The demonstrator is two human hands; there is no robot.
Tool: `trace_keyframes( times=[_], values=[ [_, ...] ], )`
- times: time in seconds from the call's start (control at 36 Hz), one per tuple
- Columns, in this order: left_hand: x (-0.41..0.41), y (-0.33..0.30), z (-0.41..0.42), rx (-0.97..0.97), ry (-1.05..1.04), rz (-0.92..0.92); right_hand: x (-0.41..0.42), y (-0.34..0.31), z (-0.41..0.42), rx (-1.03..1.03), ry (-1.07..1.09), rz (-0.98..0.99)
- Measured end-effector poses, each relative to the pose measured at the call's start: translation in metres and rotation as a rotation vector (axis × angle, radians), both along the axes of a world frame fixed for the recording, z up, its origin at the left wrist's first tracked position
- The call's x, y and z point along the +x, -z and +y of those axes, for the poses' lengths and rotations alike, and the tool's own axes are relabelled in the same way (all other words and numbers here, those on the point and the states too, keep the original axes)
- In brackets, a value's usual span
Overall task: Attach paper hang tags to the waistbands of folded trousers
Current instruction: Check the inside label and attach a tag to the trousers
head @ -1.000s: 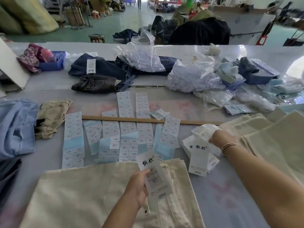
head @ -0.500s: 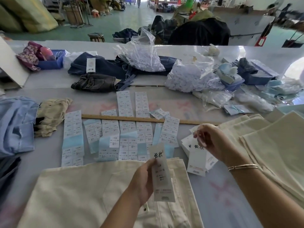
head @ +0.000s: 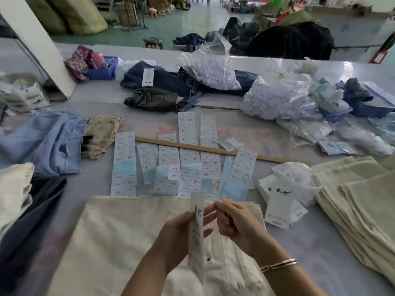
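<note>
Right hand (head: 235, 221) has come in from the tag stack (head: 277, 201) to the left hand (head: 181, 236); both pinch one upright hang tag (head: 197, 231) over near cream trousers (head: 119, 231) on table (head: 320, 263).

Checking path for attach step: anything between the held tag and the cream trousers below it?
Nothing visible. The left hand holds the long white paper hang tag upright over the folded cream trousers; the right hand pinches near its top. Only open air lies beneath.
</note>
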State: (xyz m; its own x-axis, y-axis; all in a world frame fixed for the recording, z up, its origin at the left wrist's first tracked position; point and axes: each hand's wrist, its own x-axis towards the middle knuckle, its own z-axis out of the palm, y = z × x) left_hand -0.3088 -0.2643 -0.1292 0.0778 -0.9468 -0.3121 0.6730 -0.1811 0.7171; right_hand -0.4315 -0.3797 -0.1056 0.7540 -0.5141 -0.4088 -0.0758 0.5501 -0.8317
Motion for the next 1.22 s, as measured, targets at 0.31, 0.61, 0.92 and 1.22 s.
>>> trace_keyframes(
  times=[0.31, 0.61, 0.92, 1.22],
  values=[
    [-0.006, 0.011, 0.015, 0.184, 0.132, -0.111, 0.005, 0.002, 0.000, 0.256, 0.208, -0.178],
    [0.015, -0.011, 0.013, 0.151, 0.199, -0.366, -0.022, -0.001, 0.010, -0.659, -0.419, 0.297],
    [0.001, -0.013, 0.004, 0.167, 0.138, -0.756, -0.039, 0.003, 0.012, -0.437, -0.013, 0.203],
    [-0.007, -0.002, -0.001, 0.151, 0.034, -0.876, -0.043, 0.009, 0.021, -0.271, 0.051, 0.025]
  ],
)
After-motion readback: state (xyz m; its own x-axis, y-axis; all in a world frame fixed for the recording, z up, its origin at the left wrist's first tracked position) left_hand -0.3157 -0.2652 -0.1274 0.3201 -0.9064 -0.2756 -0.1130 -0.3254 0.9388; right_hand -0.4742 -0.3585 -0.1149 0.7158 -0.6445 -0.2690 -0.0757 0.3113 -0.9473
